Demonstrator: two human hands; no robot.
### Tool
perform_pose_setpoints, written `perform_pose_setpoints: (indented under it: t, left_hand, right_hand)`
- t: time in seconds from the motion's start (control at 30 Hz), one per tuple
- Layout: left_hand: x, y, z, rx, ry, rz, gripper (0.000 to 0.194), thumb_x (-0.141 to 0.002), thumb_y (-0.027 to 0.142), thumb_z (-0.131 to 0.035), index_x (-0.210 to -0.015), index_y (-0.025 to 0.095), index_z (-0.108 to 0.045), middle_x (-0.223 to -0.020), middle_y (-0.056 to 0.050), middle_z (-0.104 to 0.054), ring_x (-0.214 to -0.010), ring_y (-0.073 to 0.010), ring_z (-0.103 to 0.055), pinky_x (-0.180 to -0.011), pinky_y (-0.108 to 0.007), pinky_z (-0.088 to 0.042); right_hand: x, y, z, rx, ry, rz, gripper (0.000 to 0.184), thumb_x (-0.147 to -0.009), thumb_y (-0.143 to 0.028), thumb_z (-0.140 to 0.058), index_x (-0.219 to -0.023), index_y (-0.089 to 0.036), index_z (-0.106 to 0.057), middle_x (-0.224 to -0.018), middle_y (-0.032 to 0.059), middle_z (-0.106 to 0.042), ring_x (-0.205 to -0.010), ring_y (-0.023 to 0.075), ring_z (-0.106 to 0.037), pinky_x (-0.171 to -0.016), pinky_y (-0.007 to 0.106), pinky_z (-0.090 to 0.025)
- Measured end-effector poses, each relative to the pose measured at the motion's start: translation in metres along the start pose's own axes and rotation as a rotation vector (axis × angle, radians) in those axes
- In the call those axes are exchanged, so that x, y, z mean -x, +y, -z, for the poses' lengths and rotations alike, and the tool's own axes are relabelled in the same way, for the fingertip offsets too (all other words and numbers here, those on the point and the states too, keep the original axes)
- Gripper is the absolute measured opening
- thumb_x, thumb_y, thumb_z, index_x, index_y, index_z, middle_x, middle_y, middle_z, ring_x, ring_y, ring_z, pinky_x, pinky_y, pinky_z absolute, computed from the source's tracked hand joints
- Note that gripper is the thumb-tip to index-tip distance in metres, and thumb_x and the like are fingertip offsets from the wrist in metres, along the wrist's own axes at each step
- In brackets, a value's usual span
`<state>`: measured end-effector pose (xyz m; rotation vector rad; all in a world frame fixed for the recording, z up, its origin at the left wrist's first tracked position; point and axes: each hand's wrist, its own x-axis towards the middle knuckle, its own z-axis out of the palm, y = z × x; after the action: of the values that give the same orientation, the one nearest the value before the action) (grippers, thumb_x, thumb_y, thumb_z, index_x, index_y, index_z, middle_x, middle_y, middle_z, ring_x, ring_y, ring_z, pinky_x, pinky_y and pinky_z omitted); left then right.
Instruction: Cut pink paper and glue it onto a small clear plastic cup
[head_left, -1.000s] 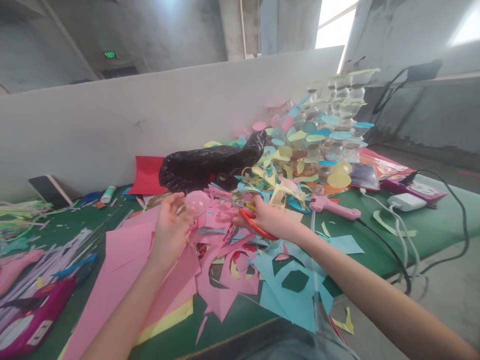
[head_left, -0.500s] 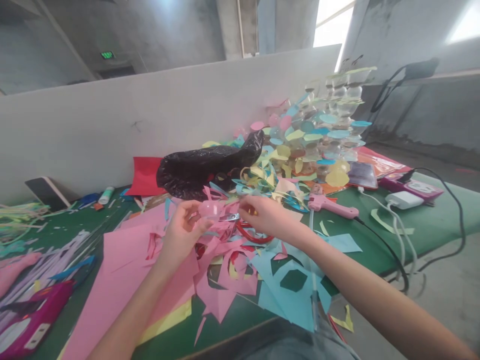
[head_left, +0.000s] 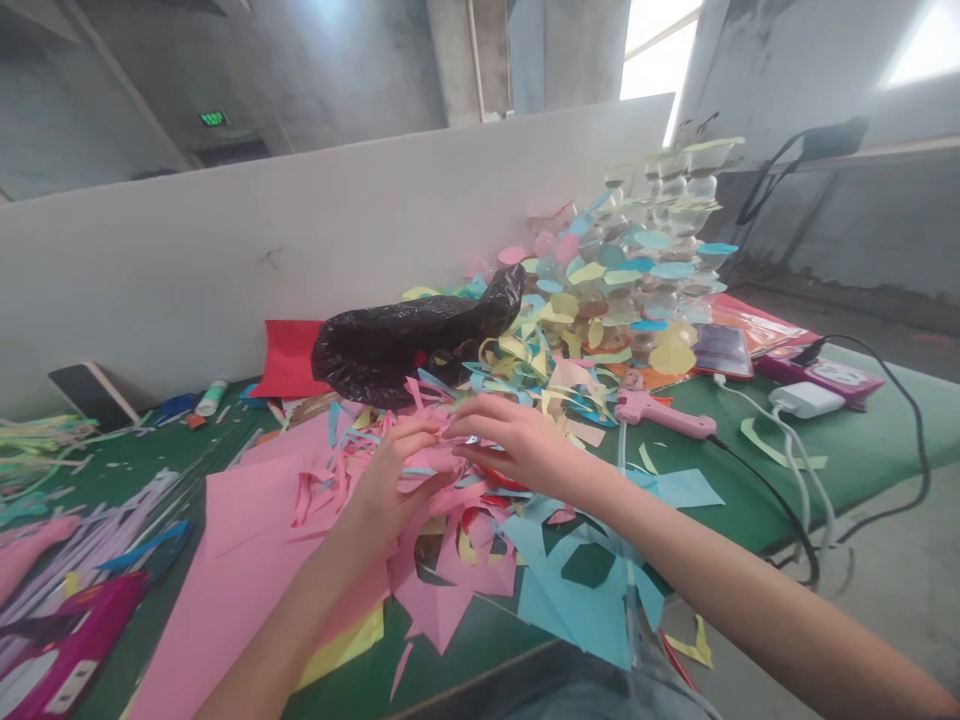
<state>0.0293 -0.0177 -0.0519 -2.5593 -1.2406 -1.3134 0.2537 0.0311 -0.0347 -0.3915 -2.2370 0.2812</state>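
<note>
My left hand (head_left: 394,475) is low over a heap of pink paper scraps (head_left: 341,480), thumb and fingers curved toward each other. Pink paper shows between them, but what they hold is hidden. Close by, the curved fingers of my right hand (head_left: 517,440) surround a small metal part of scissors (head_left: 472,440); most of the tool is covered. Red loops (head_left: 499,482) show under that hand among the scraps. Pink sheets (head_left: 247,540) lie beside my left forearm, and blue paper with cut-out holes (head_left: 555,600) lies below my right forearm.
A black plastic bag (head_left: 390,340) stands behind the scraps. Stacked clear cups with coloured paper discs (head_left: 660,240) rise at the back right. A pink glue gun (head_left: 664,413) trails a cable. A white adapter (head_left: 810,400) and phone (head_left: 721,350) are farther right.
The pink, clear dome-shaped piece in my left hand has gone from sight. Both hands have dropped toward the scraps, and my right fingers have moved left, covering most of the scissors' metal.
</note>
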Motion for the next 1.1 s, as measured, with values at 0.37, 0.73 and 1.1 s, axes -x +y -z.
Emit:
perform_pose_setpoints:
  t: [0.37, 0.73, 1.1]
  left_hand:
    - [0.005, 0.001, -0.002, 0.103, -0.001, 0.141, 0.042, -0.083, 0.024, -0.074, -0.121, 0.034, -0.06, -0.121, -0.004, -0.065, -0.118, -0.0244, -0.062, -0.098, -0.043, -0.053]
    - [0.01, -0.002, -0.003, 0.144, -0.03, 0.274, 0.047, -0.08, 0.03, -0.076, -0.124, 0.033, -0.06, -0.125, -0.007, -0.064, -0.118, -0.0265, -0.062, -0.1, -0.047, -0.051]
    - [0.0, 0.005, 0.001, -0.031, 0.024, 0.174, 0.039, -0.079, 0.04, -0.076, -0.113, 0.029, -0.061, -0.111, -0.004, -0.067, -0.108, -0.0257, -0.063, -0.094, -0.043, -0.051]
  right_hand:
    - [-0.001, -0.005, 0.0, 0.047, 0.011, 0.017, 0.018, -0.101, -0.027, -0.052, -0.106, -0.019, -0.067, -0.106, 0.009, -0.071, -0.099, 0.0208, -0.062, -0.087, 0.035, -0.051]
    - [-0.001, -0.005, -0.003, 0.022, 0.003, 0.001, 0.019, -0.1, -0.028, -0.053, -0.106, -0.019, -0.068, -0.106, 0.0092, -0.07, -0.099, 0.0213, -0.06, -0.088, 0.038, -0.051]
    - [0.0, -0.002, -0.007, -0.072, 0.084, -0.011, 0.017, -0.1, -0.026, -0.053, -0.099, -0.02, -0.069, -0.099, 0.0081, -0.071, -0.095, 0.0203, -0.062, -0.085, 0.037, -0.051]
